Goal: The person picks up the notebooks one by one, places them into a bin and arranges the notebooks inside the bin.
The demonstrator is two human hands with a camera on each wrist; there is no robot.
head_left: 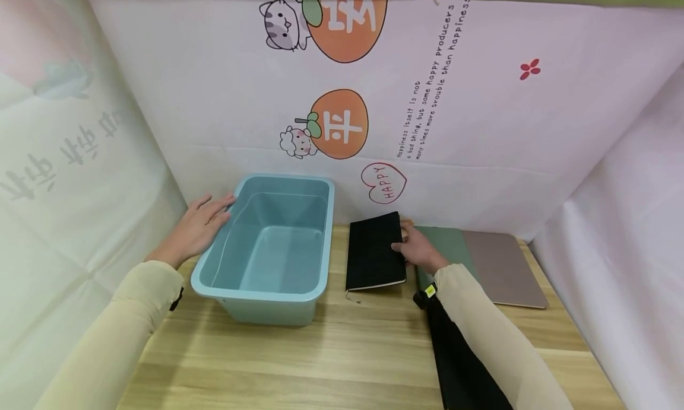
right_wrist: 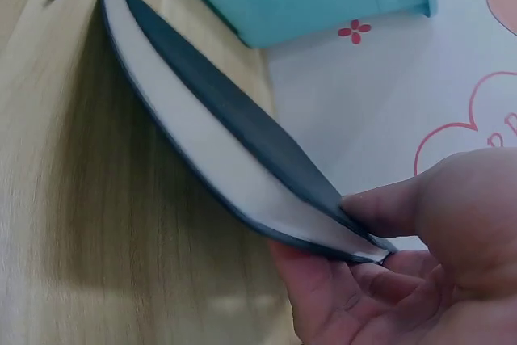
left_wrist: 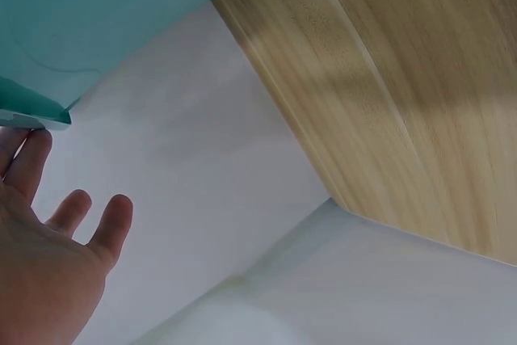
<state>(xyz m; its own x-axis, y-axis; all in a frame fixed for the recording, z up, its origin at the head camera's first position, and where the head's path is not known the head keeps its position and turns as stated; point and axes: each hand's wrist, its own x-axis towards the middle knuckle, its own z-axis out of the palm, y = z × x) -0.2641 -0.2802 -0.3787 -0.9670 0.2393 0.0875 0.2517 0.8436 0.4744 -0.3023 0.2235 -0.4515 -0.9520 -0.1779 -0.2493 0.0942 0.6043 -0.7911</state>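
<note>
My right hand [head_left: 419,248] pinches the right edge of a black notebook [head_left: 376,253], thumb on the cover and fingers beneath. In the right wrist view the notebook [right_wrist: 218,131] tilts above the wooden table, its pale page edges showing and a ribbon marker hanging from one corner. At the left, my left hand [head_left: 200,226] touches the rim of a light blue plastic basin [head_left: 267,310] with fingers extended. The left wrist view shows its fingertips under the basin's rim [left_wrist: 36,119], the other fingers spread apart. Inside the basin I see only its bare bottom.
Right of the notebook lie a green notebook or folder [head_left: 446,244] and a brownish-grey one [head_left: 504,270], partly behind my right hand. A black strap-like thing [head_left: 454,350] runs below my right forearm. White printed cloth walls [head_left: 459,101] border the wooden table [head_left: 299,368].
</note>
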